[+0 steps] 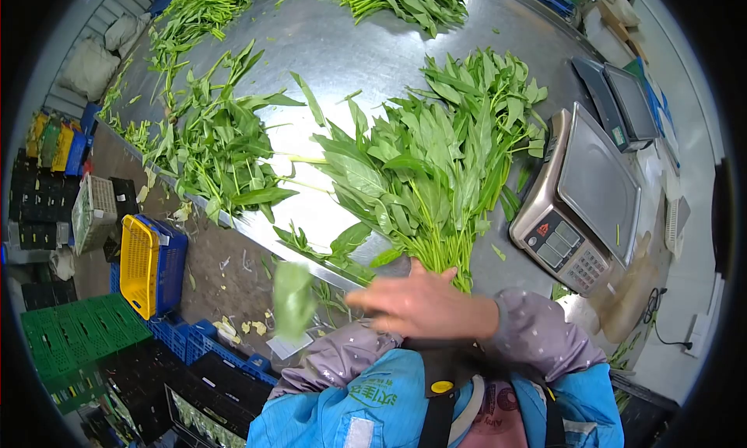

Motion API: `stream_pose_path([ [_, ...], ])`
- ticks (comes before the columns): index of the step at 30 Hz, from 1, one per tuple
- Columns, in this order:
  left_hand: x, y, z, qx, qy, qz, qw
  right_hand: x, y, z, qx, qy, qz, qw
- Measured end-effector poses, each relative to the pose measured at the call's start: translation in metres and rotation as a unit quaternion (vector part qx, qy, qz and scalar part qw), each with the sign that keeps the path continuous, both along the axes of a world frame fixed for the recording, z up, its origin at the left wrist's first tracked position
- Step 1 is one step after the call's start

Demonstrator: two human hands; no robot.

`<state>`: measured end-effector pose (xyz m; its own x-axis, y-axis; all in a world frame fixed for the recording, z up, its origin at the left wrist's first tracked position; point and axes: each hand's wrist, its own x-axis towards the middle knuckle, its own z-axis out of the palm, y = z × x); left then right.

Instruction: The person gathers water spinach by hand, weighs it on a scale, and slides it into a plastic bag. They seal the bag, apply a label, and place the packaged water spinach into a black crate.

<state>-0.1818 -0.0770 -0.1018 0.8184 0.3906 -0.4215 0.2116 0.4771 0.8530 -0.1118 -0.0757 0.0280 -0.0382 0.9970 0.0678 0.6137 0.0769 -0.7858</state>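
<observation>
A big bunch of leafy greens (443, 164), which looks like water spinach, rests on the metal table with its stems toward me. My left hand (420, 267) is closed around the lower stems, mostly hidden behind my other hand and the stems. Crossing in front of it, my right hand (428, 304) points left with its fingers stretched out and somewhat blurred. A blurred green leaf (294, 300) is in the air just left of those fingertips, apart from them. Loose greens (222, 140) lie in a pile to the left, along the table edge.
A digital scale (576, 203) stands right of the bunch, with another scale (618, 101) behind it. More greens lie at the far side (408, 0) and far left (198, 12). Below the table's left edge are a yellow crate (138, 267), green crates (78, 335) and leaf scraps.
</observation>
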Motion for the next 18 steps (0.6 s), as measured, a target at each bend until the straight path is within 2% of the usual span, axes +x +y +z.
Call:
stream_pose_path([
  [1,0.001,0.001,-0.002,0.03,0.003,0.005,1.0,0.002,0.005,-0.015,0.025,0.04,-0.028,0.998],
  [3,0.004,0.0,-0.004,0.072,0.003,0.021,0.997,0.021,0.022,-0.048,0.038,0.016,-0.132,0.99],
  [5,0.01,0.001,-0.006,0.113,-0.003,0.044,0.993,0.047,0.028,-0.058,-0.007,-0.016,-0.219,0.976],
  [6,0.012,0.001,-0.004,0.099,-0.005,0.054,0.994,0.056,0.025,-0.062,-0.007,-0.017,-0.217,0.976],
  [8,0.014,0.0,-0.001,0.058,-0.011,0.082,0.995,0.067,0.019,-0.068,-0.037,-0.07,-0.296,0.952],
  [12,0.016,0.001,0.001,0.068,-0.02,0.078,0.994,0.067,0.022,-0.071,-0.017,-0.096,-0.32,0.942],
  [14,0.016,0.003,0.005,0.073,-0.021,0.076,0.994,0.063,0.028,-0.067,-0.074,-0.175,-0.311,0.931],
  [18,0.016,0.003,0.005,0.067,-0.007,0.071,0.995,0.06,0.034,-0.064,-0.117,-0.224,-0.299,0.92],
])
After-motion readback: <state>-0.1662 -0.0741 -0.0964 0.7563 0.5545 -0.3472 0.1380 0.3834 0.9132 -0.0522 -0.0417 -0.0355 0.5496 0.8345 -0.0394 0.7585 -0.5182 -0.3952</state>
